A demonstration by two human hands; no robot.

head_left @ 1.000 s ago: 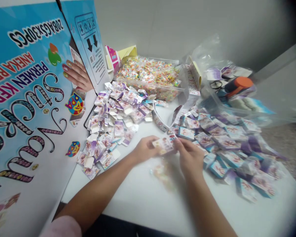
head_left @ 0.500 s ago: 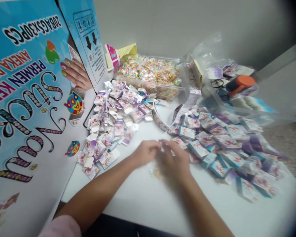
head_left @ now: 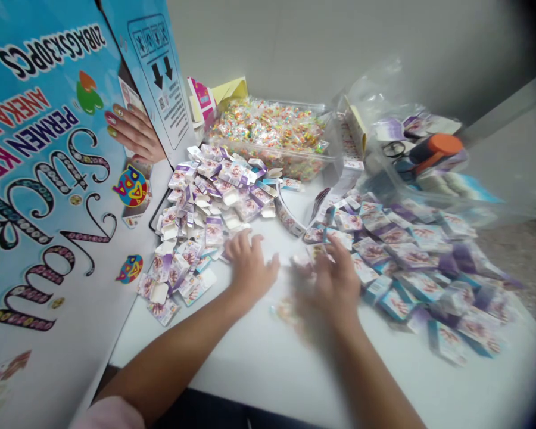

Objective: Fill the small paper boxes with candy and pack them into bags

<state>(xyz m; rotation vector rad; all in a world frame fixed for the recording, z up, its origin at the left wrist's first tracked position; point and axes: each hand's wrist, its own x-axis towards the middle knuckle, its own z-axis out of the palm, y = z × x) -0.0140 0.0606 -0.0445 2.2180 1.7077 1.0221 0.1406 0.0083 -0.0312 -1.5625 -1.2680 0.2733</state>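
Note:
My left hand (head_left: 252,265) is open, its fingers spread over the table beside the left pile of small printed boxes (head_left: 214,229). Several boxes in that pile have open flaps. On the other side, my right hand (head_left: 337,280) is at the edge of the right pile of small boxes (head_left: 417,256). Its fingers point forward and are smeared by motion; a blurred small box (head_left: 302,262) shows by its thumb, and whether it is gripped I cannot tell. Between my forearms lie small, pale candy-like pieces (head_left: 290,313), partly blurred.
A clear plastic tub (head_left: 272,148) full of packets with colourful bits stands at the back. A large printed carton (head_left: 93,238) walls off the left. At the right rear is a clear container (head_left: 402,185) with an orange-capped item (head_left: 444,146). A curved printed strip (head_left: 290,214) lies mid-table.
My hands were together at the middle and have parted. The left has moved left and spread its fingers; the right has shifted slightly right towards the boxes.

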